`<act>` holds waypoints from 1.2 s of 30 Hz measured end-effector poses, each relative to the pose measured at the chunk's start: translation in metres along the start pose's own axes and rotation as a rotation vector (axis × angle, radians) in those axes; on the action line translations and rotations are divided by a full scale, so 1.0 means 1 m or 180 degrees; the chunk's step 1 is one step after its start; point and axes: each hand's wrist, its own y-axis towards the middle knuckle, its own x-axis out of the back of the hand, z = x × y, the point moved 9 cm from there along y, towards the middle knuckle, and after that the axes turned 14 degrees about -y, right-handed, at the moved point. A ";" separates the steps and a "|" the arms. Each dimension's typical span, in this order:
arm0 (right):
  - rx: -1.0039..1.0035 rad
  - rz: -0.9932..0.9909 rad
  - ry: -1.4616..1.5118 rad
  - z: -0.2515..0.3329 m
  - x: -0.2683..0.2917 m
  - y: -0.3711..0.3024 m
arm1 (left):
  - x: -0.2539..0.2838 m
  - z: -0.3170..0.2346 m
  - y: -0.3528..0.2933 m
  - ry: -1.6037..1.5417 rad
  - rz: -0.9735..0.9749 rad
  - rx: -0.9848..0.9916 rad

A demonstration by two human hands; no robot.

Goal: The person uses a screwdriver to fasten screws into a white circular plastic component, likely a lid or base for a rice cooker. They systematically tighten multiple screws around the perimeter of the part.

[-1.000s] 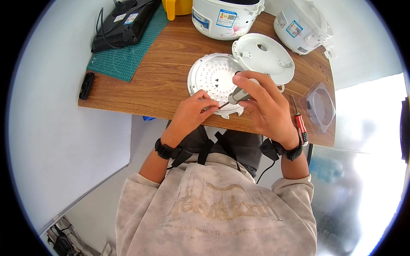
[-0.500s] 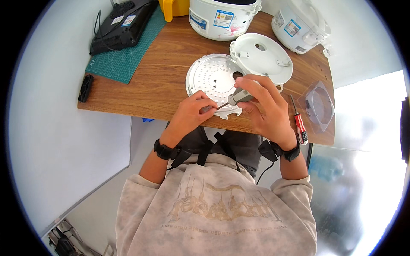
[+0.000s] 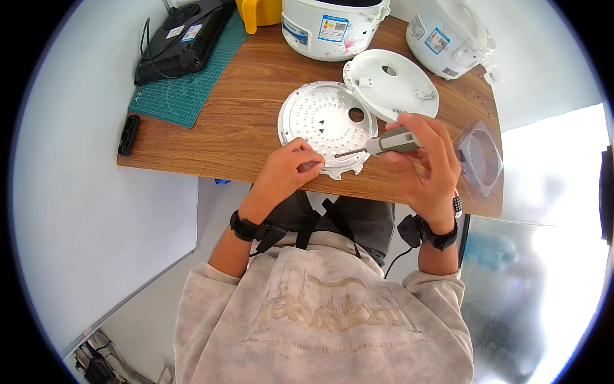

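A round, dimpled metal inner lid [image 3: 329, 121] with a hole lies flat near the table's front edge. My left hand [image 3: 288, 168] rests at its near left rim, thumb and fingertips pinched together; what lies between them is too small to make out. My right hand [image 3: 435, 169] grips a grey-handled screwdriver [image 3: 398, 140], held tilted with its shaft pointing left over the near part of the inner lid. The tip sits a little right of my left fingertips, apart from them. Touching the inner lid's far right side is a white plastic lid shell [image 3: 393, 86].
A white rice cooker body [image 3: 332, 29] and another cooker [image 3: 448, 38] stand at the back. A clear plastic part [image 3: 481, 160] is at the right edge, a red screwdriver [image 3: 457, 203] mostly behind my right hand. A black device [image 3: 185, 41] sits on a green cutting mat [image 3: 176, 99].
My right hand has moved right with the grey screwdriver, drawing its tip away from my left fingertips and laying the shaft flatter. My left hand has stayed nearly still.
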 end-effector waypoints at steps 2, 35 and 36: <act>-0.0129 -0.0048 0.0000 -0.010 0.006 -0.005 | 0.000 0.003 0.000 -0.0045 -0.0013 0.0046; -0.0037 0.0203 0.0158 0.004 -0.021 -0.002 | 0.000 0.002 0.000 -0.0013 0.0042 0.0118; -0.0005 0.0201 0.0145 0.005 -0.021 -0.002 | 0.000 0.002 0.000 -0.0005 0.0043 0.0122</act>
